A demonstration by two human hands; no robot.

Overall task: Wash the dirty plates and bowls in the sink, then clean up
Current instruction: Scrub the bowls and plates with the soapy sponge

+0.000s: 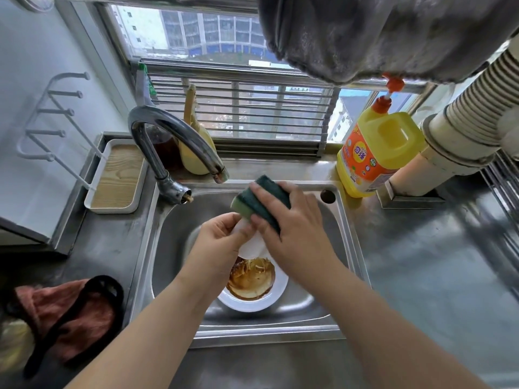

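Over the steel sink [348, 228] my left hand [222, 237] grips a white dish [254, 245] by its rim; my hands hide most of it. My right hand [292, 223] holds a green sponge [264, 200] with a dark scouring side, pressed against that dish's upper edge. Below them, on the sink floor, lies a white plate [252, 301] smeared with brown sauce. The faucet [174, 136] arches over the sink's back left; no water is seen running.
A yellow detergent bottle [376, 153] with an orange pump stands at the sink's back right. Back left sits a white tray [115, 178] with a wire rack. A reddish cloth [64, 313] lies on the left counter. A grey towel [379, 35] hangs overhead.
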